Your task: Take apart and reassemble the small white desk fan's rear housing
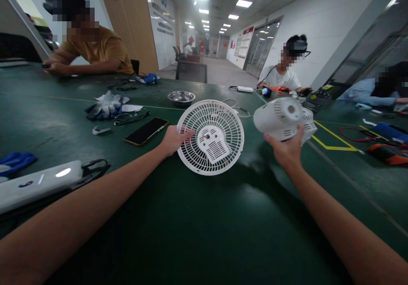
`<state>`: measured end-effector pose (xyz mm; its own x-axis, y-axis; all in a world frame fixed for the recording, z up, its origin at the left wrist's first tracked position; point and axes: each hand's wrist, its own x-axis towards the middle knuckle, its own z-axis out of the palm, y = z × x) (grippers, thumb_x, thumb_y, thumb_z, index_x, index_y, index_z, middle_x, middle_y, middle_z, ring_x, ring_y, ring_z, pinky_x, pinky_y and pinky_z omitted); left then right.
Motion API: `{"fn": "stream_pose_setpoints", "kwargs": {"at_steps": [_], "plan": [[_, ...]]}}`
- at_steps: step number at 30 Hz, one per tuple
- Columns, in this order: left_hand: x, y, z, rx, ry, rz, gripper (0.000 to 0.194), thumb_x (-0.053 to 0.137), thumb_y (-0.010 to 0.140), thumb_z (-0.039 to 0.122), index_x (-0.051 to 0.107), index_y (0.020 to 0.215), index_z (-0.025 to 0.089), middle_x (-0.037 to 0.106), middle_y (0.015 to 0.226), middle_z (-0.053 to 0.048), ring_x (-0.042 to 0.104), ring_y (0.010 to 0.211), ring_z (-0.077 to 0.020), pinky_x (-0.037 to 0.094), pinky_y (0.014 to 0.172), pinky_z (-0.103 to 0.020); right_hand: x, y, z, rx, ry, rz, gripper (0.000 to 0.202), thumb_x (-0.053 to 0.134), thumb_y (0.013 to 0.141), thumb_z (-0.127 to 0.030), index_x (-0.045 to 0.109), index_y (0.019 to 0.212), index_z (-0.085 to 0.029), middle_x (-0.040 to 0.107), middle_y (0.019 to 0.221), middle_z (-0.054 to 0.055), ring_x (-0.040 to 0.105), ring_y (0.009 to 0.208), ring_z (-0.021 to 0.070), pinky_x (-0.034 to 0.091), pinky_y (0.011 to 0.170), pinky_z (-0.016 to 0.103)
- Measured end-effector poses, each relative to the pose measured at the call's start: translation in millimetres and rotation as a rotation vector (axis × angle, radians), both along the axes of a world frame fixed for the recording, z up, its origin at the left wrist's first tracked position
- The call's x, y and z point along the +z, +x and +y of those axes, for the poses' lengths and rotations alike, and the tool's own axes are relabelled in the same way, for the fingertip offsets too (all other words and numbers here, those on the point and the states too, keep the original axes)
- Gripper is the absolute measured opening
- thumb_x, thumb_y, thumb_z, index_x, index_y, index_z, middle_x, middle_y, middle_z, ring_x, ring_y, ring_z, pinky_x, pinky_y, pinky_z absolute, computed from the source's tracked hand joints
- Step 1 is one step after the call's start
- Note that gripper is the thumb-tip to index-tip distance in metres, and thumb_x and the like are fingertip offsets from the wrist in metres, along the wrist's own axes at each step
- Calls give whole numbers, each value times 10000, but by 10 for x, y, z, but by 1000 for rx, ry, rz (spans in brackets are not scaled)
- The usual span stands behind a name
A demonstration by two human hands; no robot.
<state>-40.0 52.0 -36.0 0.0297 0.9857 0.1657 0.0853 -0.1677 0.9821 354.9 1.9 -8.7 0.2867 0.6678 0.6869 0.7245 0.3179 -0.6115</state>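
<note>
My left hand (174, 140) grips the left rim of a round white fan grille (234, 142), thumb lying over its slats. The grille stands tilted toward me, with a slotted plate at its centre. Off to the right, my right hand (288, 149) is closed around a white plastic fan housing (277, 117) with vent slots and a round hole. Its fingers are partly hidden behind the housing, which is held above the green table (204, 217). A thin white cable (236, 102) shows behind the grille.
A phone (146, 131), work gloves (105, 105) and a white power strip (41, 185) lie left. Behind the grille sits a metal bowl (181, 98). Orange-and-black tools (389, 153), red leads and yellow tape (334, 146) are right. Several people sit around the table.
</note>
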Motion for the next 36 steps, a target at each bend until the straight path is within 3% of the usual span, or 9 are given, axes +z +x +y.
{"fn": "stream_pose_setpoints", "kwargs": {"at_steps": [4, 7, 14, 17, 22, 25, 28, 33, 36], "plan": [[-16, -19, 14, 1, 35, 36, 197, 833, 784, 326, 753, 832, 152, 761, 757, -80, 709, 635, -208, 595, 620, -362, -167, -389, -43, -19, -406, -49, 802, 792, 678, -634, 451, 1263, -206, 702, 1193, 181, 678, 1100, 397, 531, 963, 546], [-50, -37, 44, 1, 69, 63, 240, 834, 785, 369, 748, 808, 146, 738, 700, -78, 688, 598, -200, 577, 602, -352, -236, -445, 20, -67, -547, -155, 787, 754, 732, -641, 460, 1303, -186, 701, 1252, 214, 662, 1174, 420, 509, 998, 544], [-60, -50, 34, 15, 138, 84, 316, 855, 781, 463, 751, 806, 165, 755, 721, -65, 703, 625, -215, 596, 618, -366, -362, -418, 114, -150, -617, -380, 808, 696, 800, -709, 523, 1345, -140, 626, 1385, 285, 549, 1322, 485, 406, 1085, 672], [-51, -61, 14, 35, 176, 107, 294, 842, 811, 453, 758, 824, 173, 769, 755, -74, 715, 650, -214, 604, 635, -363, -332, -417, 63, -123, -492, -350, 832, 644, 854, -670, 505, 1449, -105, 548, 1475, 305, 479, 1387, 506, 368, 1103, 721], [-25, -30, -45, 70, 238, 92, 319, 823, 831, 492, 764, 859, 180, 780, 773, -66, 735, 679, -238, 614, 638, -373, -208, -696, -210, 262, -161, -20, 546, 577, 962, -590, 649, 1371, -235, 700, 1276, 137, 640, 1194, 334, 486, 1082, 567], [36, 62, -153, 153, 291, 113, 293, 788, 863, 469, 752, 846, 179, 771, 747, -56, 734, 686, -235, 612, 664, -366, -219, -1029, -394, 612, -401, 457, 487, 512, 985, -644, 705, 1272, -300, 780, 1079, 52, 722, 1009, 292, 593, 914, 501], [106, 173, -297, 249, 338, 138, 243, 772, 879, 429, 740, 848, 190, 759, 745, -44, 735, 719, -232, 609, 723, -366, -234, -1247, -497, 822, -579, 639, 486, 511, 966, -659, 733, 1228, -316, 805, 987, 40, 734, 1044, 304, 608, 892, 503], [85, 218, -362, 228, 381, 214, 284, 729, 909, 480, 730, 891, 197, 743, 804, -52, 726, 800, -240, 590, 804, -372, -259, -1218, -553, 894, -569, 622, 576, 472, 942, -733, 719, 1265, -325, 813, 1049, 55, 728, 1104, 309, 609, 899, 523], [-3, 133, -223, 16, 368, 210, 431, 687, 892, 622, 725, 936, 195, 750, 904, -75, 703, 833, -245, 576, 797, -363, -322, -1169, -572, 770, -412, 547, 617, 493, 923, -782, 680, 1329, -357, 796, 1145, 54, 712, 1129, 323, 613, 890, 541]]}}
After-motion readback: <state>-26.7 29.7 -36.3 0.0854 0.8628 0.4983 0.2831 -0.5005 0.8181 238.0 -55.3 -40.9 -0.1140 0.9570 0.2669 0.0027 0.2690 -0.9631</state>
